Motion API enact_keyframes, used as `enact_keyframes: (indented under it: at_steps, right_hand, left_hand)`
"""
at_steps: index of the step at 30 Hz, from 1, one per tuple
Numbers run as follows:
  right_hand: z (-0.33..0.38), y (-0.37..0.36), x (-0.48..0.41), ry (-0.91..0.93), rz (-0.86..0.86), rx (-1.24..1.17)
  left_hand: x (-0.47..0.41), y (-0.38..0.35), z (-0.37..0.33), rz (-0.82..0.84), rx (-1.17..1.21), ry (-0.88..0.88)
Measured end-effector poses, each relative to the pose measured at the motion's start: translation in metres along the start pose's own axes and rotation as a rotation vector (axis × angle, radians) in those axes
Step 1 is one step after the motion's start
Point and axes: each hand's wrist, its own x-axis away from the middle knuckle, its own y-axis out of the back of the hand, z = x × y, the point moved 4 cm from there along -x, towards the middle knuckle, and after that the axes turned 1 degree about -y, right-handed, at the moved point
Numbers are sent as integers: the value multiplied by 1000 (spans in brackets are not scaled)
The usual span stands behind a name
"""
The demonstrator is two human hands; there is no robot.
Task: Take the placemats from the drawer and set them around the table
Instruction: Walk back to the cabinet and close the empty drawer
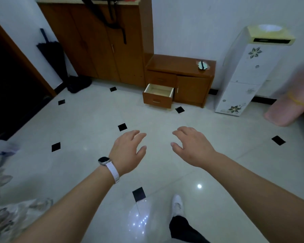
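Observation:
A low brown cabinet (181, 64) stands against the far wall. Its lower left drawer (158, 99) is pulled out, and its pale inside looks empty. No placemat shows in it. My left hand (127, 151), with a white-strapped watch on the wrist, and my right hand (191, 146) are both stretched out over the tiled floor, well short of the drawer. Fingers of both hands are apart and hold nothing. At the left edge, a corner of a table with a floral cover (0, 172) is blurred.
A tall brown wardrobe (102, 46) with a black bag hanging on it stands left of the cabinet. A folded black umbrella (51, 53) leans in the corner. A white floral water dispenser (247, 71) stands at the right, beside a blurred pink object (291, 102). A dark doorway lies at the left.

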Motion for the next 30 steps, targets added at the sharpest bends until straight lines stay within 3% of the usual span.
enact_keyframes:
  at_steps: [8, 14, 22, 30]
  right_hand:
    - [-66, 39, -129, 52, -26, -20]
    - [-76, 45, -199, 79, -17, -27]
    - [-83, 21, -311, 72, 47, 22]
    - [-66, 24, -470, 5, 22, 61]
  left_hand:
    - [-125, 18, 11, -26, -102, 49]
    - [-182, 20, 36, -34, -109, 63]
    - [-273, 1, 108, -22, -36, 88]
    - [-405, 15, 213, -34, 15, 2]
